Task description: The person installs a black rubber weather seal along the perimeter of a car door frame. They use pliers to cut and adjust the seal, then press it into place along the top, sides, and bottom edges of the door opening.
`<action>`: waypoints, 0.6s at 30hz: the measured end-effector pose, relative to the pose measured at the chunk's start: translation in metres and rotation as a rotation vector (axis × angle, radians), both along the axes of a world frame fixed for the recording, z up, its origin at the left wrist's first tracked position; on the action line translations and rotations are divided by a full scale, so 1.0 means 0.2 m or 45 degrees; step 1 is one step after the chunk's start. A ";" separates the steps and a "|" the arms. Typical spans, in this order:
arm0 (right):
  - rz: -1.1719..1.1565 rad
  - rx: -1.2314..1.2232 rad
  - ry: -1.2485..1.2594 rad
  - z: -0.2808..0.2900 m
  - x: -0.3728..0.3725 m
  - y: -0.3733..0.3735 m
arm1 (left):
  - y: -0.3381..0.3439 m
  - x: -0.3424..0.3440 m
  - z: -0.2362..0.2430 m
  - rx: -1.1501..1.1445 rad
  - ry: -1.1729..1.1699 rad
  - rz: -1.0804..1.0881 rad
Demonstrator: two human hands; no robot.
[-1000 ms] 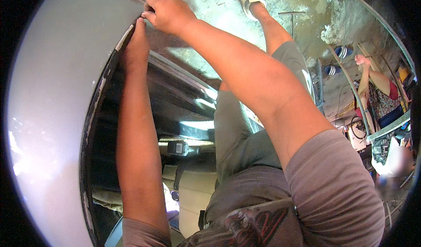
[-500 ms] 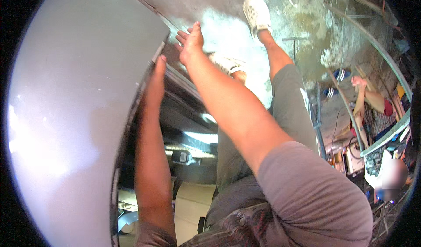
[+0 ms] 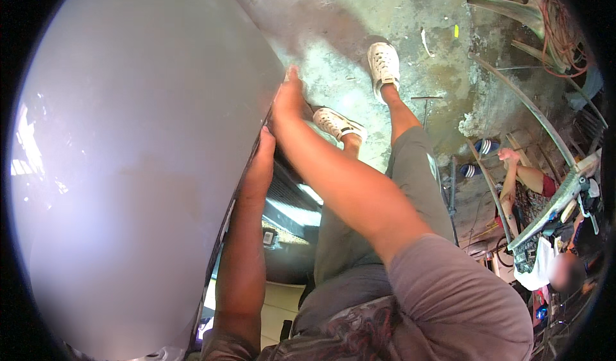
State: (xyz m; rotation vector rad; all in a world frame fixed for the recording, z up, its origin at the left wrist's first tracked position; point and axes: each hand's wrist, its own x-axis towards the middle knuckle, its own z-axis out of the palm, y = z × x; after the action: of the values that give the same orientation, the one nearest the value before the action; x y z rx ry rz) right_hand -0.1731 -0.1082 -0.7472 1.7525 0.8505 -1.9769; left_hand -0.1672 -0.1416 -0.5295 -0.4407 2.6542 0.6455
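A large, smooth grey car panel fills the left side, its edge slanting past my arms. My left hand is at this edge, thumb up along it, its fingers hidden behind. Just beyond it, my right hand grips the same edge nearer the far corner. That thumb points up at the rim, and its other fingers are out of sight. Under the panel, beside my left forearm, are dark trim, a small block with a pale label and a beige surface.
My feet in white shoes stand on a stained concrete floor. At right, another person sits low among curved metal bars and clutter. Blue striped slippers and a thin T-shaped rod lie on the floor. Orange cable hangs at upper right.
My right hand, open and off the panel before, has come onto its edge. The panel's edge and my left hand now appear farther right and lower, and the whole view has shifted.
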 end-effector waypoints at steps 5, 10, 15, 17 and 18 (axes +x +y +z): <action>-0.033 0.157 0.157 0.35 -0.16 0.08 | -0.11 0.03 0.05 0.059 -0.110 -0.059; -0.031 -0.044 0.024 0.66 -0.16 0.29 | -0.10 0.11 0.36 -0.100 -0.021 -0.056; 0.171 0.221 0.047 0.46 -0.24 0.14 | -0.04 0.05 0.61 0.013 -0.112 0.035; 0.161 0.101 0.142 0.61 -0.21 0.22 | -0.07 0.11 0.64 -0.056 0.053 0.019; -0.007 0.202 0.061 0.48 -0.12 0.24 | -0.07 0.12 0.67 -0.080 0.137 -0.025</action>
State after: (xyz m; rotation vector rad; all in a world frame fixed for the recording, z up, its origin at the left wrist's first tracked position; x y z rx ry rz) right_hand -0.1968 -0.0601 -0.6509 1.8010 1.0456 -2.0108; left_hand -0.1427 -0.1562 -0.3956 -0.4071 2.7834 0.5973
